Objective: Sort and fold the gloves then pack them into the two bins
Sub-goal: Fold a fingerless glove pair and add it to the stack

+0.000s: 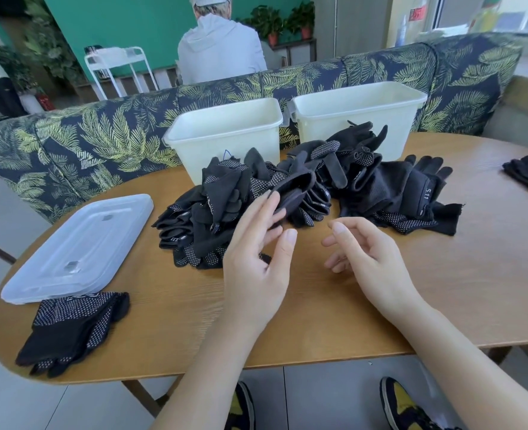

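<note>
Head view: oval wooden table (318, 311), leaf-print sofa (101, 135) behind, green wall beyond. Black glove pile (287, 193) mid-table before two white bins (225, 131). Left hand (256, 259) loose-fingered, touching pile; right hand (365, 256) relaxed, empty. Lids (76, 246) left.

Premises read as a café or lounge-style seating area, not a workshop. Evidence: a wooden table (380, 305) set against a leaf-patterned upholstered bench (101, 135) across mid-frame, a green wall (132, 23) with potted plants (284, 20) at top centre, and a seated person (221, 48) facing away beyond the bench.
</note>
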The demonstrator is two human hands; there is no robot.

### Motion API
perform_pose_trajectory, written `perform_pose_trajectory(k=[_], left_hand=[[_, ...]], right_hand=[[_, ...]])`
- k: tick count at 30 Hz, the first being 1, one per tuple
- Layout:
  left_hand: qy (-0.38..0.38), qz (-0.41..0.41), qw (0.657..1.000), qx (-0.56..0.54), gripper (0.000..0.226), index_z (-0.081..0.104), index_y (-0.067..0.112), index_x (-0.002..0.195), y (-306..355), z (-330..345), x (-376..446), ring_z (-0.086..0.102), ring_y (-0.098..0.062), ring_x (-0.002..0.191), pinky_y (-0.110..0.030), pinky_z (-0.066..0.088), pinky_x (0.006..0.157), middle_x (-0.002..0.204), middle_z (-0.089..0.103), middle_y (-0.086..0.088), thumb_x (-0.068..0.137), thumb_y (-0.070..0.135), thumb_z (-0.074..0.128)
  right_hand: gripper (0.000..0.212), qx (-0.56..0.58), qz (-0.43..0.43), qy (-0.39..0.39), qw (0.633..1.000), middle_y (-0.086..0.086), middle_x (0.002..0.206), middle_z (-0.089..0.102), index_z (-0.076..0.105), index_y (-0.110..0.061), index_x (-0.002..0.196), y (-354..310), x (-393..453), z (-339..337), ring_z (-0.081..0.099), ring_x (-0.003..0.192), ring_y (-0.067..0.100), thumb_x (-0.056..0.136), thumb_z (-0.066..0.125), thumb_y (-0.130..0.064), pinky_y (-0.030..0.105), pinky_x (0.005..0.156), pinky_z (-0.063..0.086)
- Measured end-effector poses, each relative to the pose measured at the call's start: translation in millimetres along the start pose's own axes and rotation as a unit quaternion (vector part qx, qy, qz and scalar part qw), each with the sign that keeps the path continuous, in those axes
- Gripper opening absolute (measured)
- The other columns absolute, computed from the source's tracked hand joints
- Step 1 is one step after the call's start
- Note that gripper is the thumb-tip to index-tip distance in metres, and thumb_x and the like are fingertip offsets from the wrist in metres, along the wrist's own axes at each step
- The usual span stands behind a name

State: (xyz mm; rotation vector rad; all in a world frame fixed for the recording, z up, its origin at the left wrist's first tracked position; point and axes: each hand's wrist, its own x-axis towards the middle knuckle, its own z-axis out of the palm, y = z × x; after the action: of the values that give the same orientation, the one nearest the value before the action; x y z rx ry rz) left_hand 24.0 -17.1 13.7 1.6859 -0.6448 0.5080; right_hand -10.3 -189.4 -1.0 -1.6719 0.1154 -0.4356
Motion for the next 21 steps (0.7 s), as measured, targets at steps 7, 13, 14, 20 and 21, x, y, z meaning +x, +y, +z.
perform_pose_trajectory(k=[7, 13, 14, 20, 21], left_hand=[[-0.027, -0.009, 0.999, -0.023, 0.048, 0.053, 0.031, 0.142, 9.6, -6.8, 53.0, 0.053, -0.009, 0.136, -0.034, 0.048, 0.111, 0.153, 0.049, 0.006, 0.099, 0.013, 0.067], [-0.048, -0.021, 0.998, -0.047, 0.044, 0.060, 0.029, 0.138, 21.2, -4.8, 52.5, 0.053, -0.008, 0.136, -0.031, 0.048, 0.110, 0.148, 0.055, 0.012, 0.098, 0.013, 0.068], [-0.050, -0.021, 0.997, -0.050, 0.042, 0.062, 0.027, 0.137, 22.3, -4.3, 46.5, 0.054, -0.009, 0.136, -0.031, 0.048, 0.109, 0.146, 0.057, 0.012, 0.097, 0.013, 0.069], [-0.077, -0.035, 0.996, -0.005, 0.033, 0.073, 0.025, 0.125, 21.1, -3.0, -24.8, 0.060, -0.014, 0.129, -0.040, 0.055, 0.101, 0.136, 0.065, 0.014, 0.094, 0.017, 0.073], [-0.077, -0.044, 0.996, 0.003, 0.029, 0.075, 0.025, 0.122, 20.5, -3.4, -38.0, 0.062, -0.013, 0.127, -0.038, 0.056, 0.099, 0.133, 0.067, 0.015, 0.093, 0.019, 0.073]], right_hand=[[0.018, 0.017, -0.005, -0.007, 1.000, -0.003, 0.094, 0.075, 0.068, -0.024, 0.107, -4.4, 1.7, 3.3, 0.072, 0.073, 0.020, 0.103, 0.055, -0.037, 0.036, 0.071, 0.059], [0.020, 0.049, -0.011, 0.009, 0.999, 0.002, 0.096, 0.075, 0.069, -0.020, 0.108, -11.6, 2.0, -3.0, 0.073, 0.077, 0.024, 0.103, 0.056, -0.034, 0.041, 0.072, 0.060], [0.023, 0.081, 0.003, 0.012, 0.997, 0.004, 0.096, 0.075, 0.068, -0.016, 0.110, -11.7, 2.3, -4.4, 0.073, 0.080, 0.026, 0.102, 0.058, -0.035, 0.042, 0.072, 0.060], [0.064, 0.285, 0.143, 0.001, 0.948, 0.023, 0.112, 0.071, 0.058, -0.011, 0.129, -7.9, -3.9, -22.2, 0.072, 0.090, 0.031, 0.087, 0.068, -0.059, 0.041, 0.068, 0.060], [0.062, 0.264, 0.148, 0.009, 0.953, 0.023, 0.114, 0.071, 0.057, -0.012, 0.127, -6.1, -6.7, -25.4, 0.073, 0.089, 0.033, 0.086, 0.070, -0.057, 0.042, 0.068, 0.059]])
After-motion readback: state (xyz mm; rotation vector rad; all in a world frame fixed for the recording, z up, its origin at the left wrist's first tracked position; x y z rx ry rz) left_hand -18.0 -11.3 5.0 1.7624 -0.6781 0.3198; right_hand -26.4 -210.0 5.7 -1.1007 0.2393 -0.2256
